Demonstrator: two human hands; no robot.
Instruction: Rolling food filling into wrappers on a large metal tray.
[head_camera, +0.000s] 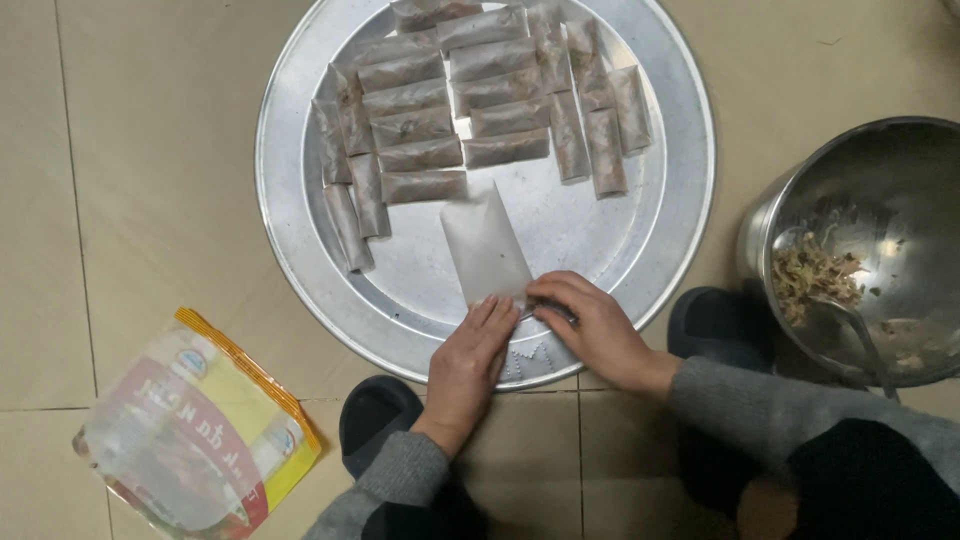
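A sheet of pale rice paper (485, 245) lies folded on the near part of a large round metal tray (290, 210). Both hands press on its near end. My left hand (470, 362) lies flat with its fingers on the folded edge. My right hand (590, 325) curls over the same edge from the right, fingertips pinching the wrapper. Several finished rolls (470, 100) lie in rows across the far half of the tray. What is inside the fold under my fingers is hidden.
A steel bowl (880, 160) with chopped filling (812, 275) and a spoon (850, 320) stands on the right. A plastic packet of wrappers (195, 430) lies on the tiled floor at the lower left. Dark slippers (375, 415) show near my sleeves.
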